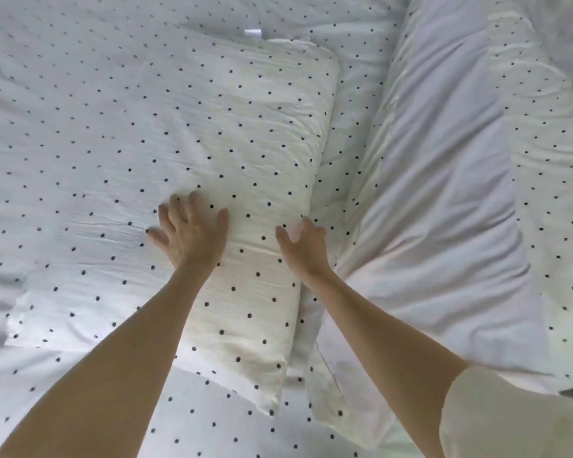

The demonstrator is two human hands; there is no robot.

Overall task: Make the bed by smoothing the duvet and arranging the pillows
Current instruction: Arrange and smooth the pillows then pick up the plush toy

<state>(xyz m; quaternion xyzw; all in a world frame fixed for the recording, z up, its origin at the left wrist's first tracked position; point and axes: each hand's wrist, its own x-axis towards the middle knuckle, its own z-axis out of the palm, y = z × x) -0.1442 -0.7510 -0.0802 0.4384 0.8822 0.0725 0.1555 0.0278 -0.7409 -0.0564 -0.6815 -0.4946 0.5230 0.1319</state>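
Both your arms reach forward; your left hand [189,233] presses spread, straight fingers on the dotted pillow [212,153]; your right hand [303,246] touches its edge, fingers loosely open; the duvet [444,180] lies bunched beyond your right fingertips.

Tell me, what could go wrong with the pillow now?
The left hand presses flat on the pillow, so it may leave a dent or fresh creases in the case. The right hand is at the pillow's edge, beside the bunched duvet; pushing there could slide the pillow crooked or wedge it under that fold. The duvet looks rumpled, so it probably needs smoothing too.
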